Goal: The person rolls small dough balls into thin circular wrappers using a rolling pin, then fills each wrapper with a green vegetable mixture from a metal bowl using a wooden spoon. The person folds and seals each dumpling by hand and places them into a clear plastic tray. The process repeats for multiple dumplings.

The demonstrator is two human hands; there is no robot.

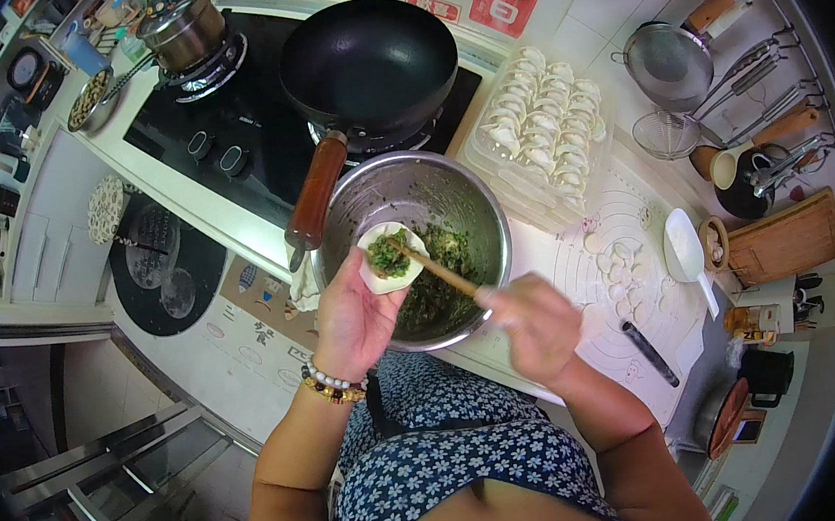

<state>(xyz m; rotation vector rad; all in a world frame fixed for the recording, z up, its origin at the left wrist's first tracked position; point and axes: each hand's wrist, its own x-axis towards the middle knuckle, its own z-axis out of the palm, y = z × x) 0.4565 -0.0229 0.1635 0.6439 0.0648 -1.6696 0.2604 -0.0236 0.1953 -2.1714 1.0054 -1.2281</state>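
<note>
On the fingers of my left hand [353,313] lies a round dough wrapper [383,282], held over the near left part of a steel mixing bowl [489,201]. A mound of chopped green filling [385,257] sits in the middle of the wrapper. My right hand [541,328], blurred, grips a wooden stick utensil [449,276], probably chopsticks, whose tip touches that mound. More green filling [446,243] lies in the bowl and smears its inner wall. Beyond the bowl, rows of folded dumplings [547,116] rest on stacked clear plastic trays [523,186].
A black wok [368,62] sits on the gas hob [171,133], its wooden handle [320,187] reaching to the bowl's rim. At the right, a printed mat [574,245] bears dough pieces [618,271], a dark rolling pin [650,355] and a white scoop [684,246]. Strainers [668,63] hang on the wall.
</note>
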